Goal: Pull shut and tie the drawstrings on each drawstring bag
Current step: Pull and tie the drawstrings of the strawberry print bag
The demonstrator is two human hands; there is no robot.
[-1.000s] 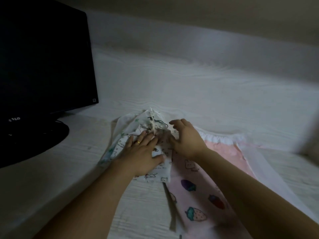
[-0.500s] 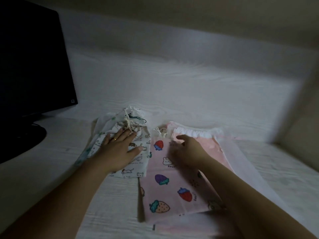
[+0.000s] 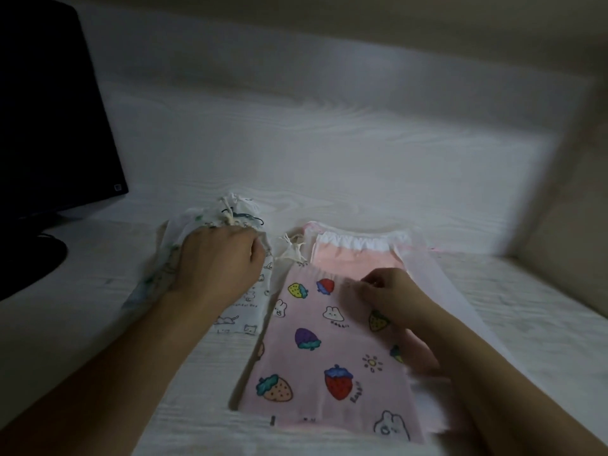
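Note:
A white bag with small animal prints (image 3: 245, 312) lies at the left, its neck (image 3: 234, 212) gathered and its cord knotted. My left hand (image 3: 217, 261) hovers over it with the fingers curled in, and I see nothing held. To its right lies a pink strawberry-print bag (image 3: 316, 357), flat, with its mouth ungathered and its cord ends (image 3: 292, 249) loose at the top left corner. My right hand (image 3: 391, 294) pinches that bag's top edge. Beneath it lies a plain pink bag with a white band (image 3: 357, 255).
A sheer white bag (image 3: 439, 291) lies under the pink ones, reaching to the right. A dark monitor (image 3: 49, 126) on a round base (image 3: 29, 258) fills the left side. The white wood-grain desk (image 3: 329, 159) ends at a back wall and a side panel on the right.
My left hand has gone from lying flat on the white bag to curled and raised. My right hand slid across the strawberry bag and now pinches its top edge. The view shifted right.

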